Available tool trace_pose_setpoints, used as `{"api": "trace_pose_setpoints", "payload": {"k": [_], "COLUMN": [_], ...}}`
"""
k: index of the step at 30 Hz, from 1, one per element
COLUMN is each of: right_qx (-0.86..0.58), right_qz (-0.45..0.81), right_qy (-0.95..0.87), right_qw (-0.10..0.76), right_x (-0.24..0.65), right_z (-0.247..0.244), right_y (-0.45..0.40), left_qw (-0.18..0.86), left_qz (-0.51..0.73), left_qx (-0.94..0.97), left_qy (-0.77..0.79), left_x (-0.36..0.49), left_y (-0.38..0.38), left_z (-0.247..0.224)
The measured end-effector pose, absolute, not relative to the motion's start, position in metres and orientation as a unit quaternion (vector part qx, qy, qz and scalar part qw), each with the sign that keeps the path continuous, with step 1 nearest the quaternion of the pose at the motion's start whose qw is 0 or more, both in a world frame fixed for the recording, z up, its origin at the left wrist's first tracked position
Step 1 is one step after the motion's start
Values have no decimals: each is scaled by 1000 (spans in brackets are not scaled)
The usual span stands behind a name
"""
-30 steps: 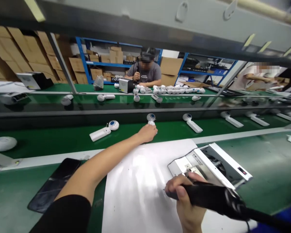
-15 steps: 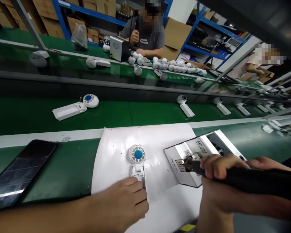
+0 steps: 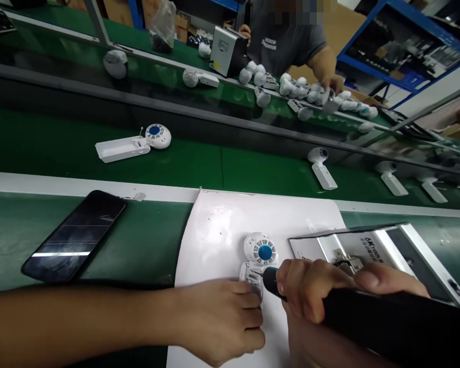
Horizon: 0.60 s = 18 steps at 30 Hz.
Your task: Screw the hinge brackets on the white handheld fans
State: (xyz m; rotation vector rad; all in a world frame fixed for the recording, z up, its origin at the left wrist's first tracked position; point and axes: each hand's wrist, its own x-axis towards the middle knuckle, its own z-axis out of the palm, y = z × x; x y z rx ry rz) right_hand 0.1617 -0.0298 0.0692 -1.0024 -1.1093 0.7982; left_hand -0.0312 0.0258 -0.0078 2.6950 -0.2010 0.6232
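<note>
Starting at the left, a black smartphone lies on the green bench. Moving right, the left hand, fingers curled, pins the handle of a white handheld fan on a white sheet, round head pointing away, long axis running toward the person. And there's the right hand, clenched around a black electric screwdriver, tip right at that handle. Five more fans sit out on the green conveyor.
</note>
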Motion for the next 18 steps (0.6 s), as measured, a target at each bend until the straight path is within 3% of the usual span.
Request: {"api": "trace_pose_setpoints", "payload": {"k": [13, 18], "right_qx": [-371, -379], "right_qz": [322, 344], "right_qy": [-488, -513], "right_qw": [722, 689], "right_x": [109, 112], "right_z": [66, 51], "right_y": [26, 22], "left_qw": [210, 224], "left_qz": [198, 203], "left_qx": [956, 952], "left_qy": [-55, -53], "left_x": [-34, -35], "left_y": [27, 25], "left_z": [3, -1]}}
